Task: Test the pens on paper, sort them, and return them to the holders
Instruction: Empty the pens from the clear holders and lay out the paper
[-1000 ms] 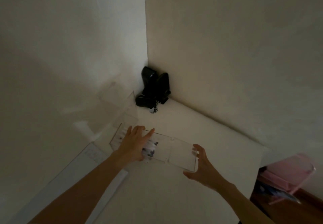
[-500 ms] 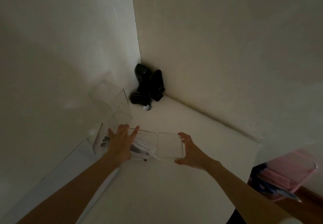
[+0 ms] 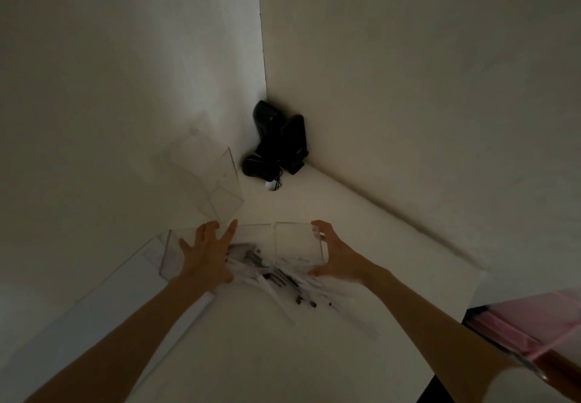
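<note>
Clear plastic is what we see first from the head camera: a long clear holder [image 3: 295, 242] with little walls inside it, lying between our two hands on the white table [image 3: 251, 355]. It is tipped over, with its open side facing us. We cannot tell if it touches the table.

Our left hand [image 3: 206, 258] lies on the left part of the holder. Its fingers are spread wide and look straight, pressing on the plastic. Our right hand [image 3: 339, 258] is at the right end. Its fingers curl over the top edge and its thumb is down low, so it grips that end. The two hands are apart, one on each side.

The pens [image 3: 283, 276] are in a messy pile. Some are inside the holder and some lie on the table just in front of it, between our arms. They look white with dark parts.

A second clear box [image 3: 210, 182] stands behind our left hand, close to the wall. Some black things [image 3: 279, 147] sit in the far corner. A sheet of paper [image 3: 103, 308] lies on the left side, under our left arm. A pink thing [image 3: 528, 324] shows at the right, past the table edge. The room is dim.
</note>
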